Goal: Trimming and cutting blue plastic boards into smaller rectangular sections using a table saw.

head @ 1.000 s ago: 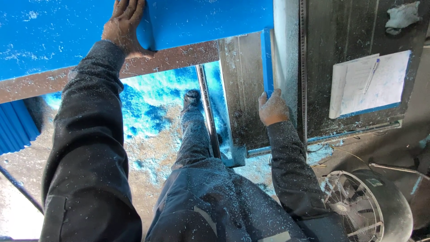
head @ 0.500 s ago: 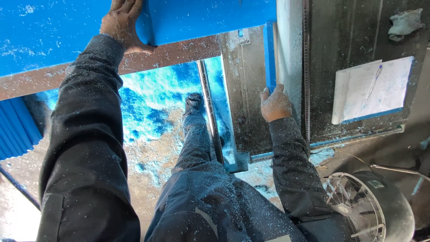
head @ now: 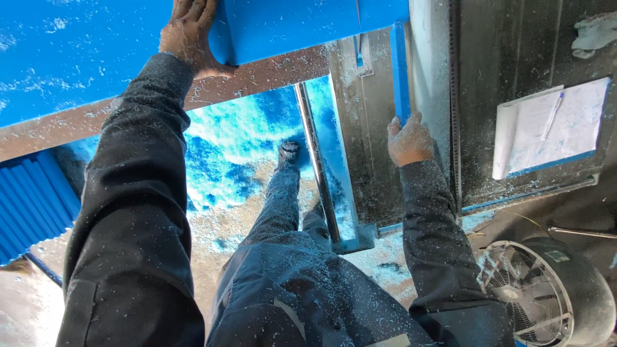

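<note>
My left hand [head: 191,35] lies flat, fingers spread, on the big blue block [head: 83,58] that rests on the machine table, at the seam beside a second blue piece [head: 302,22]. My right hand [head: 409,138] is closed around the near end of a thin blue strip [head: 400,71] that stands on edge along the grey metal surface [head: 373,148]. Both sleeves are dark and dusted with blue shavings.
A metal rail [head: 315,160] runs toward me between my legs. Blue shavings cover the floor [head: 225,154]. A clipboard with paper and a pen [head: 546,128] lies at the right. A round fan [head: 540,295] sits at lower right. Stacked blue ribbed pieces [head: 32,205] are at the left.
The view has shifted slightly. My right hand has crept a little farther along the strip; my left hand stays pressed on the blue block.
</note>
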